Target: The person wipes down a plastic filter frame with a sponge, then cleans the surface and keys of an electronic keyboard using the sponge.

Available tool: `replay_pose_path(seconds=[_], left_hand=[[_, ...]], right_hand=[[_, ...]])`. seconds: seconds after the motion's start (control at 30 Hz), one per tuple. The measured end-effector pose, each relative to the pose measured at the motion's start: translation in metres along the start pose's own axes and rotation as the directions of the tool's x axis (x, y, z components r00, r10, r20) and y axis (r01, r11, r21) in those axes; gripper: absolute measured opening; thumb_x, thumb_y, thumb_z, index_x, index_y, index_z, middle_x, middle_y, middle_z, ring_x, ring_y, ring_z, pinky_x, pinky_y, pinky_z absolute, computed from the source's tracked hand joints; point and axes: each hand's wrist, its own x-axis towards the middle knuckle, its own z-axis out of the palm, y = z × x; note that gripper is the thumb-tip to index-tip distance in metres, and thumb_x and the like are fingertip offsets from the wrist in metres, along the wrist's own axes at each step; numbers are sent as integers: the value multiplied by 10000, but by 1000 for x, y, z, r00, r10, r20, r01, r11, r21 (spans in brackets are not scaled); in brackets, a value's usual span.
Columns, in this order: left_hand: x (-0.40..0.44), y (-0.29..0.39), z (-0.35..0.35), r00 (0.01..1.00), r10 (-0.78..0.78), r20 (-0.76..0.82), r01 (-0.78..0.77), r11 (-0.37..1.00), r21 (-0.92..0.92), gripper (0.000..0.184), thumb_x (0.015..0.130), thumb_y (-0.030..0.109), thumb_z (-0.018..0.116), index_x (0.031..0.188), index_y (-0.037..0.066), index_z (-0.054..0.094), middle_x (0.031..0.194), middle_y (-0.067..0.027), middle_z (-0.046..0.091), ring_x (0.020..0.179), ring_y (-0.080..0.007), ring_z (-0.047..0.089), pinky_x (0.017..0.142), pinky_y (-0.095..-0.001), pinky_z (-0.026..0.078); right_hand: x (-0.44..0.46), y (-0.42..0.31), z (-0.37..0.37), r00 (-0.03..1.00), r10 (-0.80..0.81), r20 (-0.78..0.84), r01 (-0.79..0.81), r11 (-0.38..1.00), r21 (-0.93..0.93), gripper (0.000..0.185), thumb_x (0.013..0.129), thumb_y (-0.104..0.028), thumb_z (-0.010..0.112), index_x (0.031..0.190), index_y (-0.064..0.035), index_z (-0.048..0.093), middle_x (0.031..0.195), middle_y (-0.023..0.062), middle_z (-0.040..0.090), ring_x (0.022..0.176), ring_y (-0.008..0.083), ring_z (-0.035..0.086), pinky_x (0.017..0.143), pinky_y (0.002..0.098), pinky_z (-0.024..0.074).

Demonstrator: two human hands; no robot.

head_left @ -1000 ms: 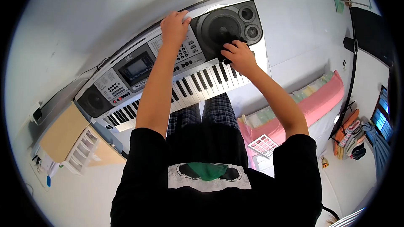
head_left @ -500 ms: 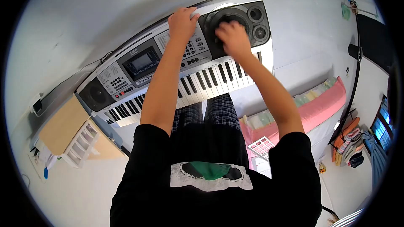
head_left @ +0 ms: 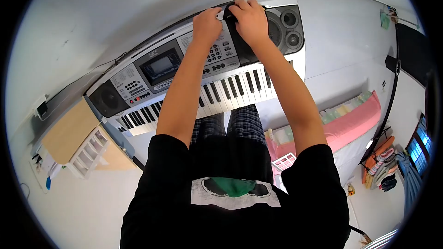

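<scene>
A silver electronic keyboard [head_left: 159, 83] lies at a slant before me, with black speakers at both ends. My left hand [head_left: 207, 25] is closed over its back edge, left of the right-hand speaker [head_left: 277, 30]. Just beside it, my right hand [head_left: 251, 18] presses a black cloth-like thing [head_left: 228, 12] against the back edge, above that speaker. Dark parts of this thing show on the left of the hand, and the rest is hidden beneath the palm. Below my forearms run the white and black keys [head_left: 230, 90].
A light wooden table [head_left: 69, 131] with a white slotted rack [head_left: 90, 152] stands at the left. To the right are a bed with pink bedding [head_left: 353, 122], a pile of folded clothes [head_left: 380, 168] and a blue curtain [head_left: 410, 175]. A cable [head_left: 83, 76] runs behind the keyboard.
My right hand has moved up and left, from the middle of the right speaker to the keyboard's back edge. My left hand stays at that edge. The view has shifted slightly.
</scene>
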Motion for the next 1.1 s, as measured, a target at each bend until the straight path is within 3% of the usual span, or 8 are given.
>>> replay_pose_path(seconds=[0.17, 0.33, 0.6, 0.73, 0.83, 0.9, 1.0, 1.1], left_hand=[[2, -1, 1, 998, -13, 63, 12, 1000, 19, 376, 729, 41, 528, 1062, 92, 695, 1084, -116, 672, 1017, -316, 612, 903, -430, 441], [3, 4, -7, 995, -44, 94, 43, 999, 17, 388, 739, 52, 519, 1080, 102, 697, 1100, -117, 666, 1030, -312, 610, 912, -420, 442], [11, 14, -22, 945, -185, 271, 185, 982, 27, 385, 880, 96, 418, 1184, 133, 651, 1138, -123, 660, 1074, -311, 597, 927, -369, 451], [21, 1, -26, 908, -261, 327, 324, 933, -154, 363, 968, 170, 397, 1279, 83, 563, 1190, -83, 656, 1107, -277, 597, 943, -333, 441], [10, -21, -39, 977, -84, 196, 156, 910, -385, 356, 944, 196, 475, 1262, 68, 573, 1228, -99, 631, 1117, -303, 586, 965, -355, 431], [-3, -29, -69, 958, -75, 278, 52, 994, 93, 366, 923, 239, 541, 1246, 73, 588, 1247, -120, 612, 1122, -319, 579, 980, -379, 424], [-30, -57, -91, 963, -116, 241, 43, 957, 287, 384, 895, 266, 593, 1230, 80, 603, 1227, -134, 618, 1108, -323, 584, 975, -392, 429], [-49, -78, -100, 964, -92, 248, 44, 980, 193, 385, 905, 314, 585, 1243, 131, 596, 1258, -96, 602, 1203, -268, 524, 1052, -492, 330]], right_hand=[[-69, -20, -9, 988, -124, 87, 119, 991, 54, 166, 734, -97, 562, 890, -110, 618, 961, 40, 573, 921, 279, 533, 777, 408, 459], [-130, -37, -15, 982, -98, 159, 82, 991, 105, 217, 712, -66, 581, 914, -105, 649, 1059, 41, 602, 955, 274, 535, 806, 395, 445], [-14, -46, 11, 999, 4, -33, -4, 1000, 11, 194, 698, -65, 607, 888, -102, 619, 982, 38, 591, 891, 267, 538, 764, 383, 445], [-34, -50, 6, 999, 42, 23, -43, 998, 36, 374, 613, -12, 659, 972, -112, 627, 1083, 36, 600, 962, 293, 535, 802, 406, 450], [-97, -59, -4, 995, 18, 102, -26, 997, 77, 313, 649, -30, 637, 953, -101, 634, 1079, 40, 598, 944, 293, 532, 788, 407, 449], [-130, -65, -4, 995, 2, 95, -10, 996, 84, 258, 688, -41, 610, 940, -95, 639, 1079, 38, 594, 933, 280, 529, 779, 398, 444], [-151, -71, -5, 987, 62, 152, -71, 996, 58, 323, 660, -22, 636, 976, -89, 645, 1101, 53, 593, 959, 303, 529, 808, 410, 448], [-142, -75, -3, 981, 136, 141, -149, 985, 90, 419, 597, 14, 662, 1002, -91, 650, 1112, 70, 610, 985, 335, 542, 822, 443, 461]])
